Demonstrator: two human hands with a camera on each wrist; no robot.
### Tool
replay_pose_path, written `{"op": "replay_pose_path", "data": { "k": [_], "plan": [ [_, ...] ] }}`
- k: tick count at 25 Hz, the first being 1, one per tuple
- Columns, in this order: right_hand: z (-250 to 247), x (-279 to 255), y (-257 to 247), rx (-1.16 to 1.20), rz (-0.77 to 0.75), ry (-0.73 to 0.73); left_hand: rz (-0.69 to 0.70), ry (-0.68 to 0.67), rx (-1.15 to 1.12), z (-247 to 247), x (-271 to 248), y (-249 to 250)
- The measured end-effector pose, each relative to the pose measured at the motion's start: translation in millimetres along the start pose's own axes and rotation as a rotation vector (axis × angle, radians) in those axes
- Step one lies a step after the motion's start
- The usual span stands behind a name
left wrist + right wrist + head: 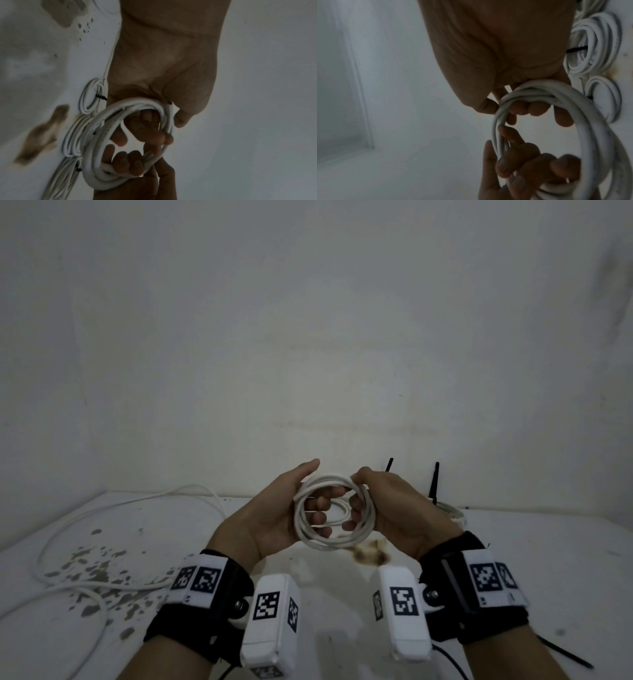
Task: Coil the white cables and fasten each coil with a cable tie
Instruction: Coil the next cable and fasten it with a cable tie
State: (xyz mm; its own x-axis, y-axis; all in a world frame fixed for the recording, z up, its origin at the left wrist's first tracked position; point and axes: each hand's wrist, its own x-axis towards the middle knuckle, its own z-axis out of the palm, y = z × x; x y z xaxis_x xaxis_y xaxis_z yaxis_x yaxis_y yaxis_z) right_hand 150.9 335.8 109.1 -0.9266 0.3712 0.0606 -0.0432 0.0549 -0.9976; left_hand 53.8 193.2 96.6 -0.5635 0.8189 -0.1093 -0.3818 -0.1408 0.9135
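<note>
Both hands are up off the desk (513, 559) and there's the coil (330, 511), a round bundle of white cable held between them, just above a brown stain (371, 554). The left hand (274, 515) has its fingers curled through the ring from its side, thumb over the top strands. The right hand (394, 508) mirrors it, fingers hooked through the opposite side, its grip wrapped round the bundle. So both grips are closed on the same coil, one on each flank.

No tie on this one that I can see. From the wrist views, finished coils (594, 44) lie on the desk near the wall, each cinched with a black cable tie (576, 50). Off to the left a loose cable (85, 542) sprawls across the desk, not yet wound.

How will this handle? Light, I'd judge, and springy: the strands look fairly stiff and want to fan apart, so the turns need pinching together at one point on the rim. That pinch point is also where the tie should go. A spare black tie (565, 654) shows at the lower right of the head view. Letting go with one hand to fetch it is the risky bit.
</note>
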Motion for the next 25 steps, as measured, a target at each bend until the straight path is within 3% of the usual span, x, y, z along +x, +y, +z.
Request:
{"op": "replay_pose_path", "data": {
  "k": [4, 7, 10, 15, 19, 22, 25],
  "plan": [
    [3, -5, 3, -0.101, -0.029, -0.074, 0.044, 0.17, 0.149, 5, 0, -4],
    [5, -7, 9, -0.077, -0.048, -0.019, 0.15, 0.323, 0.039, 17, 8, -13],
    [3, -10, 15, -0.042, -0.044, 0.009, 0.202, 0.385, -0.048, 28, 13, -17],
    [-4, -16, 21, -0.059, -0.004, 0.02, 0.192, 0.333, 0.086, 26, 14, -24],
    [-45, -30, 21, -0.223, 0.102, 0.075, 0.138, 0.245, 0.184, 34, 19, -40],
    [-103, -45, 20, -0.517, 0.174, 0.174, 0.115, 0.21, 0.193, 45, 24, -50],
    [-152, -62, 27, -0.955, 0.307, 0.087, 0.081, 0.193, 0.19, 60, 30, -62]
  ]
}}
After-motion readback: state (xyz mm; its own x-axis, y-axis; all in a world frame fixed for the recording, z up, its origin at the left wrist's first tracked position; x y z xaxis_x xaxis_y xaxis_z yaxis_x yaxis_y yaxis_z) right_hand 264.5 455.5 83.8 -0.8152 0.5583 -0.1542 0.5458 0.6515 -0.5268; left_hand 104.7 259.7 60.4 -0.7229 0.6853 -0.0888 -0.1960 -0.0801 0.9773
